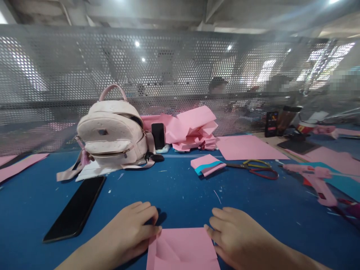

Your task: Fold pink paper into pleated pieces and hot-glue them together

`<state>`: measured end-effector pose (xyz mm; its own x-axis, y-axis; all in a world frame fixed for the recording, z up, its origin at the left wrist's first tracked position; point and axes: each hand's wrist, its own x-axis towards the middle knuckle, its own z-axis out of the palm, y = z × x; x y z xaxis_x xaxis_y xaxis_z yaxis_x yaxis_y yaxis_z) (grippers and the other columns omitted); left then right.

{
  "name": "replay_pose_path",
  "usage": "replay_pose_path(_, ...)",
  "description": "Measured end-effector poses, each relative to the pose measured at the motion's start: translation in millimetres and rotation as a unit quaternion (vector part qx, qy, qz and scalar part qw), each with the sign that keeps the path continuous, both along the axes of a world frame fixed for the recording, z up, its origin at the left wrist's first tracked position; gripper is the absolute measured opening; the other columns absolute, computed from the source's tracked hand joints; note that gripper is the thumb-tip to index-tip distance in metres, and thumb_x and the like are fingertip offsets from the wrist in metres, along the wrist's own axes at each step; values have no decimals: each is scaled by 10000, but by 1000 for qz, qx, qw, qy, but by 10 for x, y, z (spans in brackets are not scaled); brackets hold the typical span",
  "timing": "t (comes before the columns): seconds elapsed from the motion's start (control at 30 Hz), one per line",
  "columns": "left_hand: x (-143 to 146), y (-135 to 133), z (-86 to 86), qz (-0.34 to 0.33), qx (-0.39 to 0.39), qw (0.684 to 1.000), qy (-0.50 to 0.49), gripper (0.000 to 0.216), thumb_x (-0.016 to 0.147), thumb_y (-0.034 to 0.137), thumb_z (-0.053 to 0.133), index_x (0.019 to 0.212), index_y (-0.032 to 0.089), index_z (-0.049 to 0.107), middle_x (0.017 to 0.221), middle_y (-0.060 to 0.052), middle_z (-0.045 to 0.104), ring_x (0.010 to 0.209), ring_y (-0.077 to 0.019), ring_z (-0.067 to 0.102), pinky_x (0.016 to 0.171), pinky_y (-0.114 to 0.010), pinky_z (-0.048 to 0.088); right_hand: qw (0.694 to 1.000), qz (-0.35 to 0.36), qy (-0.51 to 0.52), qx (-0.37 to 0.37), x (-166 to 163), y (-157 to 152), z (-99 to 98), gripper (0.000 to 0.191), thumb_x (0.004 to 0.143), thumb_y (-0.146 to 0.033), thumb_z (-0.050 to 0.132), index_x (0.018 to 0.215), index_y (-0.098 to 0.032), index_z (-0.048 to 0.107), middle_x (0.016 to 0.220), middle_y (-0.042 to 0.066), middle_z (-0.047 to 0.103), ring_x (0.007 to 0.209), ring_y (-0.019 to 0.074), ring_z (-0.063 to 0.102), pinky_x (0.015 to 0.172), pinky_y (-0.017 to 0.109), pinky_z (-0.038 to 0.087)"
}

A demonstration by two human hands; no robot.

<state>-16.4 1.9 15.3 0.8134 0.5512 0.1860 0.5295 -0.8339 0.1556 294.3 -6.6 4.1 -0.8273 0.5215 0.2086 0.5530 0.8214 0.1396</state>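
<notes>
Both left hand (140,224) and right hand (234,233), apart at bottom of frame, touch folded pink paper (185,249) at top corners; grip unclear. Glue gun (316,176): right of frame.

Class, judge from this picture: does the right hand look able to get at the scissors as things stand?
Probably yes, by reaching forward over the blue table: nothing bulky appears to stand between the right hand and the scissors, and the glue gun lies farther right.
</notes>
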Motion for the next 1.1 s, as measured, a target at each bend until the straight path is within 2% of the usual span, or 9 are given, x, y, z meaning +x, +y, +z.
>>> replay_pose_path(0.1,0,-3,-46,23,-73,997,-15,147,917,139,546,1019,242,570,993,-10,576,867,-172,520,708,-299,354,995,-19,-21,-98,-9,86,121,110,758,-214,736,765,-207,627,740,-12,633,727,184,557,650,324,349)
replay_pose_path(0.23,62,-25,-146,75,-123,988,-60,76,923,148,526,946,220,541,951,-6,582,870,-166,529,725,-279,368,966,-90,33,-238,-10,244,239,222,757,-331,774,849,-223,603,802,-39,620,790,167,569,666,283,360)
replay_pose_path(0.33,105,-48,-202,120,-162,973,-116,95,902,130,519,846,207,515,895,3,569,835,-153,526,708,-259,364,947,-112,69,-294,-7,304,230,177,772,-236,733,840,-221,571,798,-56,600,770,144,553,639,251,340)
replay_pose_path(0.43,119,-45,-228,159,-211,950,-166,191,893,167,520,721,194,441,809,17,545,778,-139,517,682,-241,354,945,-105,79,-301,-17,301,199,143,777,-111,656,796,-207,553,812,-50,592,793,140,550,659,241,334)
replay_pose_path(0.53,111,-16,-230,209,-252,924,-196,268,889,223,515,652,192,394,684,42,502,673,-121,467,629,-231,322,939,-116,103,-307,-46,280,194,97,806,-140,648,800,-197,570,835,-28,604,816,159,560,676,245,345)
replay_pose_path(0.73,103,9,-165,247,-324,873,-267,190,858,302,534,720,174,557,707,33,537,662,-124,435,604,-224,313,878,-159,191,-410,-109,304,184,74,880,-202,594,849,-186,660,766,-23,646,691,140,556,619,233,357)
replay_pose_path(0.83,107,-1,-161,241,-334,871,-268,193,863,304,531,753,165,608,700,30,538,655,-123,420,600,-220,303,874,-147,206,-414,-115,321,141,111,859,-182,613,784,-165,693,748,-14,618,672,131,545,609,228,359)
replay_pose_path(1.0,106,-6,-200,237,-338,873,-258,283,863,324,551,641,152,578,607,46,431,613,-109,345,559,-218,252,885,-149,204,-391,-122,316,102,74,813,-163,663,762,-170,716,724,-16,599,683,136,549,610,230,354)
replay_pose_path(1.1,128,-20,-185,233,-344,868,-272,252,858,314,567,684,146,638,644,28,521,639,-119,407,585,-214,305,885,-138,218,-387,-134,302,92,76,806,-154,657,746,-168,703,728,-17,595,678,129,546,599,223,342)
